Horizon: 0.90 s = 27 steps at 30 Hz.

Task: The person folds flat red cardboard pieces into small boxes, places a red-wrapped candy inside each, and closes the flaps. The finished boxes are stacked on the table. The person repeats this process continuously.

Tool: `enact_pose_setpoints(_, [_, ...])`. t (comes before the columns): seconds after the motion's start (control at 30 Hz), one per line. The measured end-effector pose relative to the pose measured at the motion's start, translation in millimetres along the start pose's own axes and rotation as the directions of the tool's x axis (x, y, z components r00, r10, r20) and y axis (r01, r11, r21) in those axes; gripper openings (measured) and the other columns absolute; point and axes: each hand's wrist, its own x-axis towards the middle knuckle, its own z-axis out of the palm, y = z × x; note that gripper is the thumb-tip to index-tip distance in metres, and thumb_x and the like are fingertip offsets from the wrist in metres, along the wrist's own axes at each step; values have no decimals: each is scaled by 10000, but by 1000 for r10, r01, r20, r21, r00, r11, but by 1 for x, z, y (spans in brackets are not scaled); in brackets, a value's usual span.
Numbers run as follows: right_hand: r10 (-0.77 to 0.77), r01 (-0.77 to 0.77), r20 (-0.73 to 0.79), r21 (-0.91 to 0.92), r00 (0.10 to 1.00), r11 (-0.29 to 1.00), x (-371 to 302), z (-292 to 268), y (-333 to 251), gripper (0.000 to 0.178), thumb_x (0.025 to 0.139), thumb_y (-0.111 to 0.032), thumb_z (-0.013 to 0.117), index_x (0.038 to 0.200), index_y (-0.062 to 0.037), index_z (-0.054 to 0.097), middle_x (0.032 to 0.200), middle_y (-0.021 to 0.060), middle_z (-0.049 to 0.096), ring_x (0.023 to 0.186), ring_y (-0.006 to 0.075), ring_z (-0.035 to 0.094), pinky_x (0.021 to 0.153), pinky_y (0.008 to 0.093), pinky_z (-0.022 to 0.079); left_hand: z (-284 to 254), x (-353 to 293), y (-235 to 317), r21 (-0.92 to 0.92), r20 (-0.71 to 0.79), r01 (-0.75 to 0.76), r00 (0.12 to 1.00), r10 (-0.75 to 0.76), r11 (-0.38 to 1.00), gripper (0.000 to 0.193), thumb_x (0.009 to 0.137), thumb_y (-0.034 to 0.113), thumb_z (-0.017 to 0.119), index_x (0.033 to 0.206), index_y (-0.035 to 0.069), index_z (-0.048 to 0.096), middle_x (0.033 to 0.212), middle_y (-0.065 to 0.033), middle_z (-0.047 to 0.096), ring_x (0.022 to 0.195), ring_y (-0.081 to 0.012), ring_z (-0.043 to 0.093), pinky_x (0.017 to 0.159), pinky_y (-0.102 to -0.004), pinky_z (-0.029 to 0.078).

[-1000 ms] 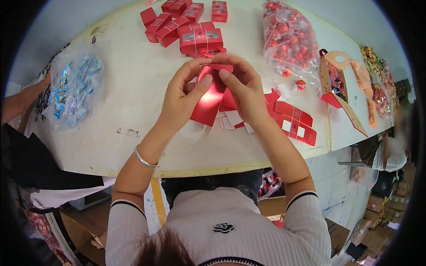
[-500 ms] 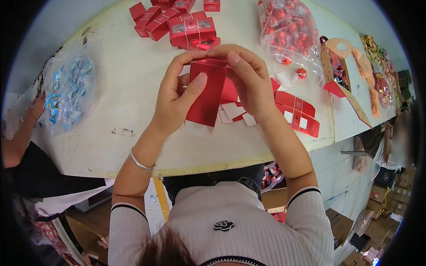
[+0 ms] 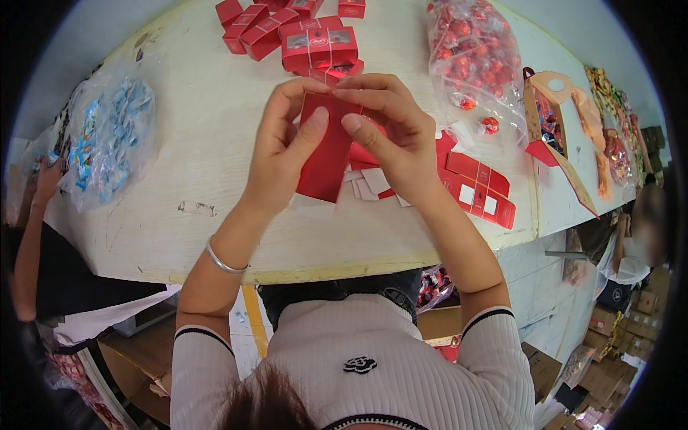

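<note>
Over the table, a folded red carton box (image 3: 326, 161) stands tilted between my two hands, its plain shiny side toward me. My left hand (image 3: 276, 161) is closed around its left side, thumb flat on the face and fingers behind. At the upper right edge, my right hand (image 3: 401, 143) is closed too, thumb and bent fingers pressed to the top end. The box's far side and some fingertips are hidden. Just beyond my right hand lie flat, unfolded red cartons (image 3: 479, 185) with white patches, partly covered by that hand.
Filled red boxes with clear windows (image 3: 319, 51) are piled at the back. Back right lies a clear bag of red-wrapped balls (image 3: 476, 54), with a loose ball (image 3: 489, 126) beside it. A bag of blue-wrapped sweets (image 3: 107, 143) is at left, near another person's hand (image 3: 49, 178).
My right thumb has come down and inward against the box's top end, and the top flap visible before no longer shows. The other person's hand at left has shifted.
</note>
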Motion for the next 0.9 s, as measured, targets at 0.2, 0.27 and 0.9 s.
enact_pose_setpoints(0.2, [214,-210,-10,146,977,967,-2,10,1,314,790,-152,616,1049,-3,518,1082,91,484,950,175,514,798,286,430,4,-2,-6,-308,-64,166,979,-194,937,222,925,227,429,1084,74,403,1057,-58,498,977,-113,497,821,-269,436])
enact_pose_setpoints(0.27, [242,-216,-117,199,963,956,-2,16,-10,361,776,-188,641,1055,1,512,1112,96,474,977,191,508,799,299,437,3,2,-2,-409,-63,188,971,-233,893,248,926,259,426,1091,77,385,1061,-66,499,976,-128,503,818,-286,438])
enact_pose_setpoints(0.9, [321,-160,-157,-987,934,-16,-31,-137,-13,239,816,-210,557,971,-33,593,912,149,597,853,292,568,678,383,465,-11,6,-3,-405,307,322,930,-204,856,602,891,541,252,1264,80,359,1213,-81,473,1139,-202,431,925,-399,371])
